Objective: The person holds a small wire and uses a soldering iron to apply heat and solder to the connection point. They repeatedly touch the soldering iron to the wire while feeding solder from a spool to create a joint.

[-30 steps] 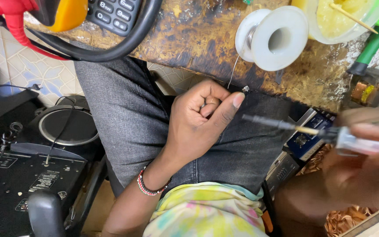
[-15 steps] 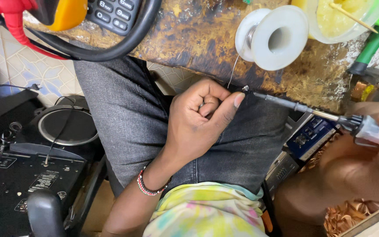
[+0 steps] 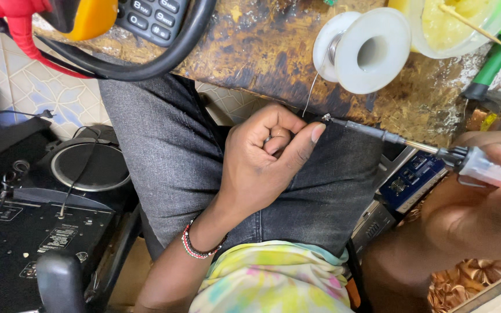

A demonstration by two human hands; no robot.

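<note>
The tip of the long thin soldering iron with the clear handle (image 3: 413, 146) has come in closer: a second ago it hung in the air off to the side of the curled hand, and now its point sits right by that hand's thumb.

The fingers (image 3: 273, 139) of the left hand (image 3: 262, 168) are curled tight into a fist, with the thumb stretched out straight. Something small may be tucked inside, but I cannot tell what. The right hand (image 3: 482, 208) is blurry and very near the camera. Its fingers are wrapped around the clear handle.

The iron is stiff and light, I think, like a fat pen. The dark metal end is the hot part, so the handle is the safe place to hold it. Its long line runs nearly sideways, and the point aims at the thumb, a little upward.

A thin silver solder wire (image 3: 311, 87) hangs down just above the thumb. It looks soft and bendy. It comes off the white plastic spool (image 3: 366, 49) lying on the rusty brown bench (image 3: 250, 52) above the thumb. Beside the spool is a clear tub of yellow paste (image 3: 453, 23).

Below the thumb are grey jeans (image 3: 163, 156). Far off past the wrist is a black machine case (image 3: 24, 237).
</note>
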